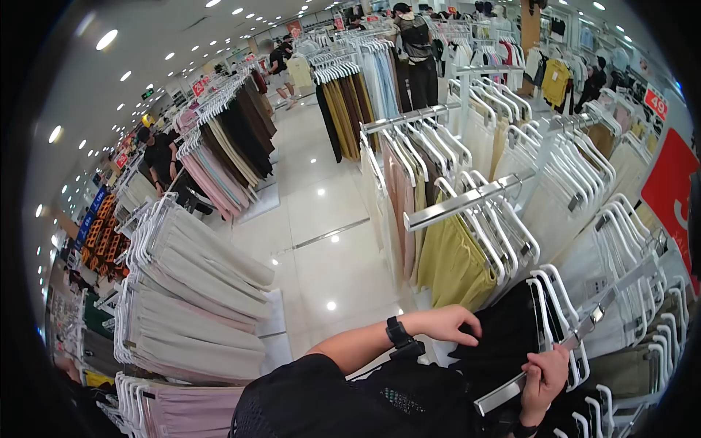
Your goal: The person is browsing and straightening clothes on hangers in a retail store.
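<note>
Status: black garment [504, 332] is on its white hanger [544, 306], hooked on the sloped metal rail [504, 394] at bottom right. Not lifted off.

Left hand [447, 323], with a black watch [400, 337] on the wrist, lies on top of the garment. Fingers are curled down onto the fabric; can't tell whether they actually pinch it.
Right hand [546, 374] is at the low end of the same rail, fingers wrapped tight around the bar, just beside the hanger hooks.

My read: mid-handling. Both hands are placed, one on cloth and one on the rail, and the garment sits among its neighbours. More black pieces hang lower on that rail, untouched.

No work surface here, only racks over a glossy white tiled floor [321, 248] with lamp reflections.

Room: clothing shop.
- Mustard trousers [449, 266] on the next rail up, just beyond the left hand.
- Beige trousers [197, 292] on a rack to the left, pink ones [212, 182] further back.
- Red sale sign [668, 186] on the right.
- Ceiling spotlights [106, 39].
- One person in black [416, 44] stands far down the aisle, another [161, 157] at the left racks. Both are well apart from the hands.
</note>
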The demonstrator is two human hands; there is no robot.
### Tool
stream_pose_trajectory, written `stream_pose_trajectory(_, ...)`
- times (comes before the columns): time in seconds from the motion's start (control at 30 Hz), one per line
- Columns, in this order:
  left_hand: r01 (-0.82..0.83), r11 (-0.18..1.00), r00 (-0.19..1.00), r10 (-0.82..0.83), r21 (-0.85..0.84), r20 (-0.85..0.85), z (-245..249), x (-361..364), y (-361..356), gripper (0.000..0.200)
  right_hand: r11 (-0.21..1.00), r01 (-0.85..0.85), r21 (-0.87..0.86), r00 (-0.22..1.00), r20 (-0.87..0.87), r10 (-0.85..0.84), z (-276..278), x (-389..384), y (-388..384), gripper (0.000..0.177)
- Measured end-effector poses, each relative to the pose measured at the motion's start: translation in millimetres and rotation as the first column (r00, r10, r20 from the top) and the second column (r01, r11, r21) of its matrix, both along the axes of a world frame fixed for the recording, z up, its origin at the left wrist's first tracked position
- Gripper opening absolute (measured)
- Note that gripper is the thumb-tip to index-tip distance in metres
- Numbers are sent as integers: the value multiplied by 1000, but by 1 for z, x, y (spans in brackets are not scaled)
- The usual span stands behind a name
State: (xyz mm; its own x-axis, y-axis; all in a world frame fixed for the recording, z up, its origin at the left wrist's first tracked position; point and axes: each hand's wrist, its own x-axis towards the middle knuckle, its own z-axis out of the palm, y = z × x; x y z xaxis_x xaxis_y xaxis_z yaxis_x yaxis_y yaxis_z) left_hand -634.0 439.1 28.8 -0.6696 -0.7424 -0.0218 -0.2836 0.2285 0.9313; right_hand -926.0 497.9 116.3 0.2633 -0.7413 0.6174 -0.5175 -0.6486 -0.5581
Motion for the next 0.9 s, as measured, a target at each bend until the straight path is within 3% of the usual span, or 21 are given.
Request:
stream_pose_trajectory(0.1, -202, 965, 856, 256, -165, 449, -120, 22, -3, 39, 1000, 24, -15, 1000, 16, -23, 0, 4, 1, 27)
stream_pose_trajectory(0.33, -356, 921, 712, 158, 157, 684, -412, 119, 82, 47, 1000, 14, -11, 1000, -21, -14, 8, 9, 2, 24)
stream_pose_trajectory(0.37, -467, 824, 669, 91, 321, 738, -418, 136, 102, 49, 1000, -15, -2, 997, -78, 15, 27, 14, 4, 24)
stream_pose_trajectory(0.5, -575, 754, 568, 87, 319, 818, -444, 196, 178, 52, 999, 13, 34, 995, -99, -10, 29, 18, 5, 22)
stream_pose_trajectory(0.57, -700, 584, 579, 127, 411, 805, -456, 222, 202, 53, 1000, 15, -20, 996, -91, -16, 33, 27, 5, 21)
stream_pose_trajectory(0.6, -740, 556, 550, 176, 379, 816, -444, 230, 211, 52, 999, 36, -21, 994, -98, -37, 32, 26, 5, 21)
stream_pose_trajectory(0.7, -777, 514, 512, 179, 363, 840, -419, 246, 216, 51, 996, 87, 12, 993, -86, -86, 32, 31, 5, 22)
stream_pose_trajectory(0.77, -785, 515, 498, 191, 346, 846, -433, 255, 212, 48, 989, 136, 66, 989, -61, -132, 25, 27, 7, 24)
stream_pose_trajectory(0.8, -778, 517, 514, 193, 358, 836, -439, 259, 204, 46, 989, 124, 87, 990, -71, -118, 19, 19, 7, 19)
stream_pose_trajectory(0.83, -768, 520, 532, 196, 373, 824, -444, 258, 197, 44, 976, 203, 77, 977, 44, -207, -8, 14, 0, 22)
stream_pose_trajectory(0.9, -731, 565, 579, 219, 382, 785, -447, 254, 176, 41, 982, 173, 79, 980, 90, -180, -25, -2, 0, 23)
